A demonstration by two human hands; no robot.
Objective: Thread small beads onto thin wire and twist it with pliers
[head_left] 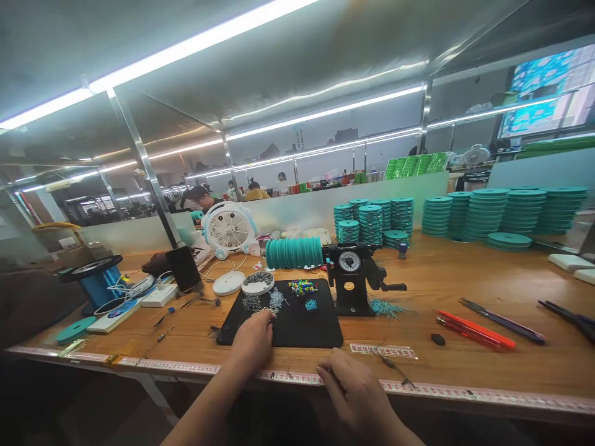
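Note:
My left hand (253,341) rests over the front of a black mat (307,331), its fingertips closed together at a small pile of metallic pieces. Whether a piece is between them is hidden. By the table's front edge, my right hand (356,387) has thumb and forefinger pinched; anything in the pinch is too small to make out. Also on the mat are multicoloured beads (303,287), clear small pieces (276,298), short blue pieces (311,305) and dark metal bits (251,303). A round white dish (257,284) at the mat's back edge holds grey and white pieces.
Behind the mat stands a black hand-crank winder (353,282) carrying teal spools (294,253). Stacked teal spools (370,224) line the back. Right lie red pens (476,331), a knife-like tool (502,320) and scissors (569,319). Left are a fan (230,229) and phone (183,269).

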